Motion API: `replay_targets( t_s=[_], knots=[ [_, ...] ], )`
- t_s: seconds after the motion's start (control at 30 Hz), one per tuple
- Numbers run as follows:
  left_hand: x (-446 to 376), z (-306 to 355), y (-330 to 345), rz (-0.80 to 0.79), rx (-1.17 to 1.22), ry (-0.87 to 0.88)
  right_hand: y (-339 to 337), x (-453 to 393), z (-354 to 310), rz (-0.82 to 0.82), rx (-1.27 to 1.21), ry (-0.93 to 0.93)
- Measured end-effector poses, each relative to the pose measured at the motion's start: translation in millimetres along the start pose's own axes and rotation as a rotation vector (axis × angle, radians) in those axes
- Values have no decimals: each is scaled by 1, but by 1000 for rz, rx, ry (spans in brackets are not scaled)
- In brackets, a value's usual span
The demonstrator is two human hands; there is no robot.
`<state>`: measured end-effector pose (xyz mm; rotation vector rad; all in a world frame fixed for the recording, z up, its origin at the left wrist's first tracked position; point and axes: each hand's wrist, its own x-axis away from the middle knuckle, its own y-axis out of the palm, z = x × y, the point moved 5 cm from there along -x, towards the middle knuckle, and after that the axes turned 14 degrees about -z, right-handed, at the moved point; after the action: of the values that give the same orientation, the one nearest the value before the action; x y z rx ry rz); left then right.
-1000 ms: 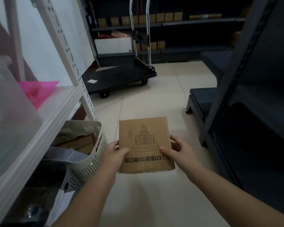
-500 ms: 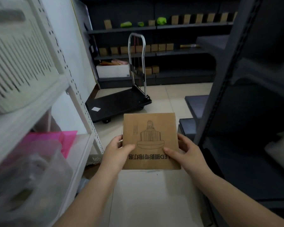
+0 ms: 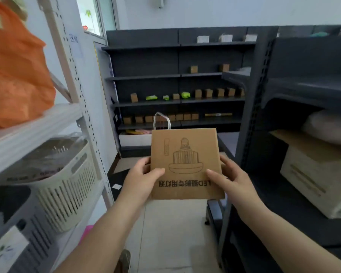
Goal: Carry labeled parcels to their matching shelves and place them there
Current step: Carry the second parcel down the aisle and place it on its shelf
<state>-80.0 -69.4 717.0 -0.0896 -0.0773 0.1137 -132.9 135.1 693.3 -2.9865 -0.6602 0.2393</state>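
Both hands, left (image 3: 141, 179) and right (image 3: 231, 179), grip the near-square cardboard parcel (image 3: 185, 164), print upside down.

A storeroom: dark metal shelving (image 3: 177, 103) lined with small cardboard boxes (image 3: 198, 93), plus a trolley handle (image 3: 161, 120).

The fingers of the left hand (image 3: 141, 179) and right hand (image 3: 231, 179) are hidden behind the cardboard parcel (image 3: 186, 164). The trolley handle (image 3: 161, 120) is cut off by the parcel's top edge (its platform is hidden). The orange bag (image 3: 16, 75) is cropped at the frame's left edge.
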Motion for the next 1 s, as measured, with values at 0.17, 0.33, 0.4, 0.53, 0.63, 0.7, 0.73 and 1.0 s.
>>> replay_targets(
  t_s=[0.17, 0.33, 0.4, 0.53, 0.63, 0.7, 0.73, 1.0],
  knots=[
    [19, 86, -4, 43, -30, 128, -14, 1, -87, 90, 3, -73],
    [39, 141, -3, 63, -11, 210, -28, 15, -154, 139, 36, -184],
    [45, 156, -1, 61, 13, 243, -32, 20, -175, 145, 56, -226],
    [60, 187, 6, 50, 66, 323, -38, 32, -210, 155, 38, -301],
    [69, 198, 12, 50, 76, 368, -40, 40, -223, 153, 43, -331],
    [74, 206, 15, 42, 66, 388, -39, 44, -230, 160, 64, -330],
    [76, 209, 15, 36, 67, 397, -39, 46, -233, 161, 79, -322],
    [87, 216, 14, 20, -2, 454, -36, 59, -248, 94, 73, -212]
  ],
)
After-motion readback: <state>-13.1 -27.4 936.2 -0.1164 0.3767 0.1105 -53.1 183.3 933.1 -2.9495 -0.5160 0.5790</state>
